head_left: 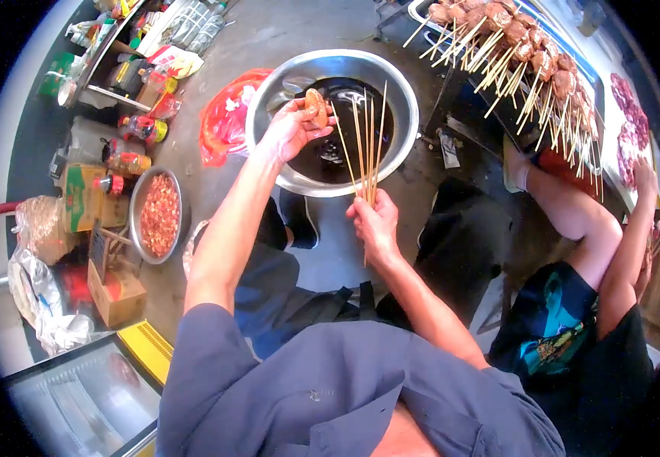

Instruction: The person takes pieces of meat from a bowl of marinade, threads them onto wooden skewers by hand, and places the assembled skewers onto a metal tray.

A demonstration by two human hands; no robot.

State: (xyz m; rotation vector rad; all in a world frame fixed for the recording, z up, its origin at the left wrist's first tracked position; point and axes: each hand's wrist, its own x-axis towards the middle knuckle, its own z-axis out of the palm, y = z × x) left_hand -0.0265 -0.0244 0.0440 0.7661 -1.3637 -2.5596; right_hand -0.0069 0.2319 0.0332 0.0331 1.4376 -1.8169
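Note:
In front of me stands a wide metal basin [408, 137] with dark liquid [322, 156] in it. My left hand [288, 131] is over the basin's left half, palm up, its fingers closed around a glossy orange-brown piece of meat [315, 107]. The exact cut is unclear. At the basin's near rim, my right hand [376, 222] grips several thin bamboo skewers [369, 160] by their lower ends. They fan upward across the liquid, and one leans left toward the meat. No meat shows on these skewers.
Many loaded meat skewers [532, 46] rest on a tray at upper right. Beside it, a person's hand [644, 179] is near dark red meat [631, 126]. A red plastic bag [216, 126], a bowl of reddish chopped pieces [159, 213] and bottles [143, 128] stand left.

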